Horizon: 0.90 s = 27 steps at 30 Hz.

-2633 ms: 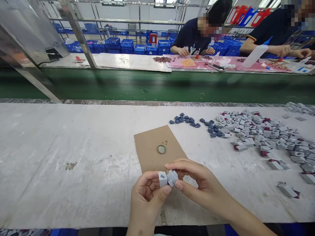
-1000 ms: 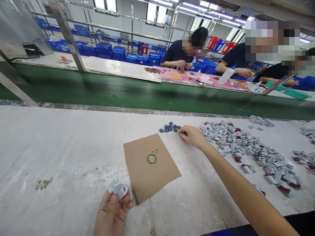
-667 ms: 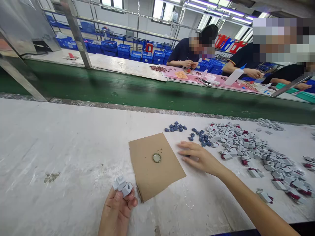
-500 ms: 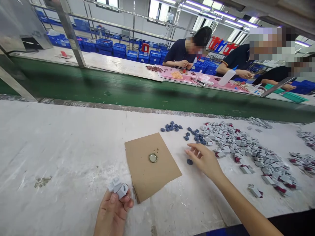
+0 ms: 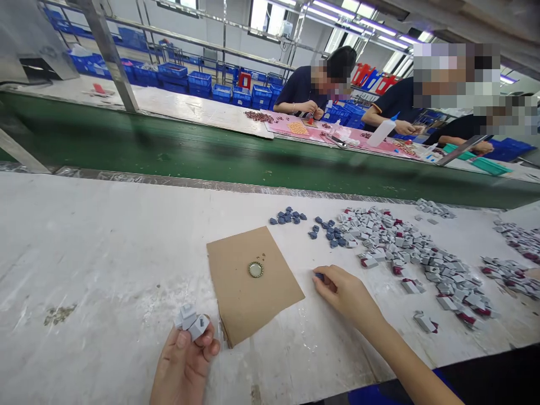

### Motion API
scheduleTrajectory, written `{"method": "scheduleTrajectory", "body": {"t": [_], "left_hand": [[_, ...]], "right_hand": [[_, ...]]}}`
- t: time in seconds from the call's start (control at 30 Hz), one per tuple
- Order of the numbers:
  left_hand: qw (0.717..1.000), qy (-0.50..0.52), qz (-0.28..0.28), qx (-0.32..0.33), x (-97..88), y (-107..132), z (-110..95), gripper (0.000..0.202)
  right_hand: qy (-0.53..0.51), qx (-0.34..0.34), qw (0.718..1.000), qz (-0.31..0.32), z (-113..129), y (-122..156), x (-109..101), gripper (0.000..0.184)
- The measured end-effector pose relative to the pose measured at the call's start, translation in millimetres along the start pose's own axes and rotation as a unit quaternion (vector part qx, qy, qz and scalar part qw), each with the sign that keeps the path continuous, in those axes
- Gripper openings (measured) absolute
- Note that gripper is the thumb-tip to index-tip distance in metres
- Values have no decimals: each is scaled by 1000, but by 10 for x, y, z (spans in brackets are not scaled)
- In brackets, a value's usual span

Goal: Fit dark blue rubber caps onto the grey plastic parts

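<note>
My left hand (image 5: 188, 354) holds a small light-grey blocky plastic piece (image 5: 190, 322) between thumb and fingers, off the left corner of a cardboard sheet (image 5: 240, 304). To the right of the cardboard, my right hand (image 5: 340, 287) pinches a small dark-blue piece (image 5: 319, 276) at the table surface; the fingers partly cover it. A metal bottle cap (image 5: 255, 270) lies hollow side up on the cardboard, with a few tiny crumbs beside it. Beyond my right hand are loose dark-blue pieces (image 5: 288, 216) in two small clusters.
A wide heap of grey and dark-red pieces (image 5: 392, 242) spreads over the right of the white table (image 5: 105, 253). Past its far edge runs a green conveyor belt (image 5: 189, 152). Across it, several people work at a bench with a white squeeze bottle (image 5: 382, 133).
My right hand has come down and closed on the single dark-blue piece lying near the cardboard. The left hand keeps its hold on the grey piece. The whole view has shifted slightly.
</note>
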<state>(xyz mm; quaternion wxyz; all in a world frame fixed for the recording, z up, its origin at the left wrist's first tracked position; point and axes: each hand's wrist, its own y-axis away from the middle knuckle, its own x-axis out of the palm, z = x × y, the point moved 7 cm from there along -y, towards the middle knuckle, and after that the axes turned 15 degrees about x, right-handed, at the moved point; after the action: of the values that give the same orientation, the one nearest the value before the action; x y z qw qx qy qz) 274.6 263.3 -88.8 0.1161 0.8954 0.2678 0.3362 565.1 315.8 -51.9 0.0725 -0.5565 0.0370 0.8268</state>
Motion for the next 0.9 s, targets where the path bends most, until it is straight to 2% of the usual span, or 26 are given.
{"method": "scheduleTrajectory", "body": {"t": [0.1,0.23,0.33,0.43,0.53,0.7,0.9], "left_hand": [[1000,-3,-3,2,13,8,-10,33],[1000,-22,3,10,50,32,-32,33],[1000,-21,9,12,58,39,-25,32],[1000,-10,6,11,38,40,-9,31],[1000,4,11,6,28,43,6,30],[999,18,40,-2,24,27,39,27],[996,27,82,-11,20,2,87,23]], "right_hand": [[-10,-18,1000,3,143,0,-76,13],[-41,-79,995,33,590,4,-97,14],[-49,-132,989,46,960,-43,35,15],[-52,-172,983,45,1171,-108,210,19],[-69,-197,978,28,1217,-128,286,19],[-121,-211,970,-16,1201,-84,266,17],[-147,-214,966,-18,1239,-61,283,19]]}}
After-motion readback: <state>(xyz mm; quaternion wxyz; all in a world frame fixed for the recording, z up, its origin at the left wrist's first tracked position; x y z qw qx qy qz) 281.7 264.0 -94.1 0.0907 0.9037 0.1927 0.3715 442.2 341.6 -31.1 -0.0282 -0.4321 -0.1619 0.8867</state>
